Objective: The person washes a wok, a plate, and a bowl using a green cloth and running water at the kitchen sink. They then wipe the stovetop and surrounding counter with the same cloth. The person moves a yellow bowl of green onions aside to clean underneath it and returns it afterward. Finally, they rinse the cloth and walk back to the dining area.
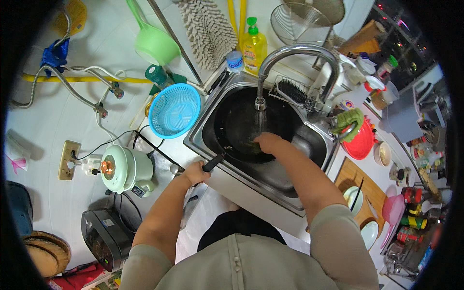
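A black frying pan or wok [235,127] lies in the stainless steel sink [311,145]. Its black handle [214,163] sticks out over the front left rim, and my left hand [195,173] is closed around it. Water runs from the curved chrome faucet [260,103] down into the pan. My right hand [270,143] reaches into the pan beside the stream, fingers pointing down and partly hidden. Something dark greenish shows under those fingertips, too unclear to name. A few small pale bits cling to the pan's inside.
Left of the sink stands a blue plastic basket [174,110], near a pale green electric pot [127,168]. A yellow dish soap bottle [253,50] stands behind the sink. Rightward are a red plate [359,143] and a wooden cutting board [348,174] with bowls and a knife.
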Demonstrator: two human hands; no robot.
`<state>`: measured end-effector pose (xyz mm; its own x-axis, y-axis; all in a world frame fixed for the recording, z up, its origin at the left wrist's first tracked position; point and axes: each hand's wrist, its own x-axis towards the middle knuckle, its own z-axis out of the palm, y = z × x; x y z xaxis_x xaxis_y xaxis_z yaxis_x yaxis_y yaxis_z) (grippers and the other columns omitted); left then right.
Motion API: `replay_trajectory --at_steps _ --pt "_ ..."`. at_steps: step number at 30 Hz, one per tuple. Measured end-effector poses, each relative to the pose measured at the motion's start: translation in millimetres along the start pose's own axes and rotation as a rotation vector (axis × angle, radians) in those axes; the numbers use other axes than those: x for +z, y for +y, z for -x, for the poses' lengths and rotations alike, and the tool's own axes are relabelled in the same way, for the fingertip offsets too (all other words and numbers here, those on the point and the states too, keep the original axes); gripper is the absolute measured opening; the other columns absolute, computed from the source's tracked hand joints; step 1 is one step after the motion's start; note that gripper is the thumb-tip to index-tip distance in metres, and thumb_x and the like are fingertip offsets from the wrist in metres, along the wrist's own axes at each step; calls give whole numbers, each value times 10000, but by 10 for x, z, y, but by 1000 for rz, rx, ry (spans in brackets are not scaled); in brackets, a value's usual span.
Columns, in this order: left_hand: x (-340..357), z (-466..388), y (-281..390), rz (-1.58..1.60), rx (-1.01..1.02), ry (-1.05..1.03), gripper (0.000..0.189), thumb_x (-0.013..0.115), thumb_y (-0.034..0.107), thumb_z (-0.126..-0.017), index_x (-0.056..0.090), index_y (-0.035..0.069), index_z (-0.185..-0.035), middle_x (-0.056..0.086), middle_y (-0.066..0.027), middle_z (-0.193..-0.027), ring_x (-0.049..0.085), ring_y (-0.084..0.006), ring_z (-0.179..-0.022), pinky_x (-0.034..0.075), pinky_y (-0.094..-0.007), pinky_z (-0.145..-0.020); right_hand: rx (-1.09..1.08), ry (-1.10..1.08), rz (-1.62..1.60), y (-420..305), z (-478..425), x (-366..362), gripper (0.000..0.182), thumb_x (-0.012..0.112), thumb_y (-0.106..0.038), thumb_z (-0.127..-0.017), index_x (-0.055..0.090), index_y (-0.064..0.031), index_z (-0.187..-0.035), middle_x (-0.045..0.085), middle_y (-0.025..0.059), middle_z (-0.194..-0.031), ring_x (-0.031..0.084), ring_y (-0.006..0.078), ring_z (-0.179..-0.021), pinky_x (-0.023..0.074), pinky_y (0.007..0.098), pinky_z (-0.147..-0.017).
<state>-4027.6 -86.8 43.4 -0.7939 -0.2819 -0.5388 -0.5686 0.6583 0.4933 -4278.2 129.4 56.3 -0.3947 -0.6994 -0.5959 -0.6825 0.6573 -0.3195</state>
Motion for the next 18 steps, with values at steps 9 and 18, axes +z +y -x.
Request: replay_trajectory --at_steps 9,18 --pt "149 25 243 451 -255 -135 379 643 417 -833 562 47 -839 444 10 -539 413 -88 -417 329 -257 -378 -356 -221 -72 -63 -676 391 465 539 62 -704 591 -99 -1137 599 191 -1097 579 336 -1003 476 403 -812" --pt "321 83 456 290 -159 -203 454 568 456 -864 570 3 -895 501 -67 -576 515 -184 -516 418 -342 -495 -455 757 -593 -345 -1543 498 87 565 -26 -685 591 -57 -761 563 132 -919 547 336 -885 445 408 -757"
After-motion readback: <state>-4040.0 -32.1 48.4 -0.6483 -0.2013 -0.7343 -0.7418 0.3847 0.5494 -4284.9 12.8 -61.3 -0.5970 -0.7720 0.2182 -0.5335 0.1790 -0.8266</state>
